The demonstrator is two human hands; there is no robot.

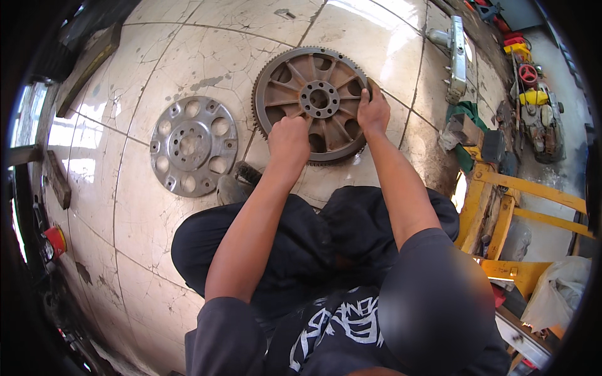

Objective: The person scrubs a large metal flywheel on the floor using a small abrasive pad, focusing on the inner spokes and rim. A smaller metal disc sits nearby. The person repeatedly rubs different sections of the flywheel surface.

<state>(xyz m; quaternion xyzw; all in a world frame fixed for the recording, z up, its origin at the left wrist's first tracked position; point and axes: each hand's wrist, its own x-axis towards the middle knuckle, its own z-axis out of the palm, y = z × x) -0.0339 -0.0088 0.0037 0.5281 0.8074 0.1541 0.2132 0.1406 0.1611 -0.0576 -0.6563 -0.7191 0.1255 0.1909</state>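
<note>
A flywheel (303, 135) with a toothed rim, rust-brown spokes and a ring of bolt holes around its centre lies on the tiled floor before me. My right hand (374, 113) grips its right edge, thumb on top and fingers over the outer rim. My left hand (290, 136) is closed in a fist over the flywheel's lower left part; whatever its fingers hold is hidden beneath it. To the left, apart from the flywheel, a flat silver metal disc (210, 141) with large round holes lies on the floor. A dark bristly piece (248, 172) sits between the disc and my left forearm.
My folded legs in dark trousers (251, 250) are close below the flywheel. A yellow metal frame (533, 188) and a silver metal part (457, 62) stand at the right. Wooden pieces (94, 66) and a red container (55, 242) are at the left.
</note>
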